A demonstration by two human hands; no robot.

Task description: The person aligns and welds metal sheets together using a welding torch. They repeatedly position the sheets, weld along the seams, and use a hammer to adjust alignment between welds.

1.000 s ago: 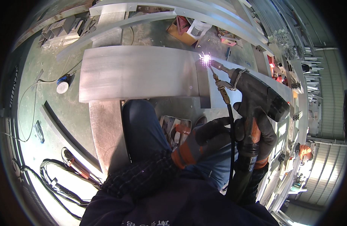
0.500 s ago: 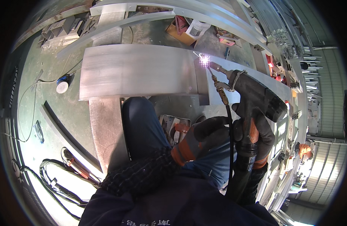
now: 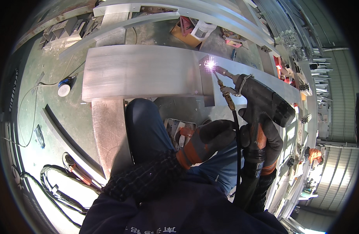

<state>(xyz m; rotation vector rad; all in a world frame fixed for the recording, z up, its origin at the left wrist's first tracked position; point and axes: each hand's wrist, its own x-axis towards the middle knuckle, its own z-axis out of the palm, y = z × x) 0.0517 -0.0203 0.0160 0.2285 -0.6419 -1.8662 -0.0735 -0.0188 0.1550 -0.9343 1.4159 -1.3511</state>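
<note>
My gloved right hand (image 3: pixel 272 142) is closed round the grip of a black welding gun (image 3: pixel 265 99). The gun's nozzle points left at a bright weld spark (image 3: pixel 210 64), where a flat silver metal panel (image 3: pixel 144 74) meets another metal piece (image 3: pixel 242 70). A thin black hose (image 3: pixel 238 152) with a brass fitting (image 3: pixel 228 97) runs up beside the gun to the spark. Just left of the gun's grip, my gloved left hand (image 3: pixel 212 136) has its fingers curled, the tips against the hose; whether they grip it is hidden.
A grey metal beam (image 3: pixel 109 132) runs under the panel. Cables (image 3: pixel 62 189) and a long metal bar (image 3: pixel 68 140) lie on the left floor. A blue power tool (image 3: pixel 65 85) sits there too. Behind the panel stands a cardboard box (image 3: pixel 183 33). A person in orange (image 3: pixel 315 156) is far right.
The welding gun and the spark have shifted slightly left. The panel and both hands also appear a little further left.
</note>
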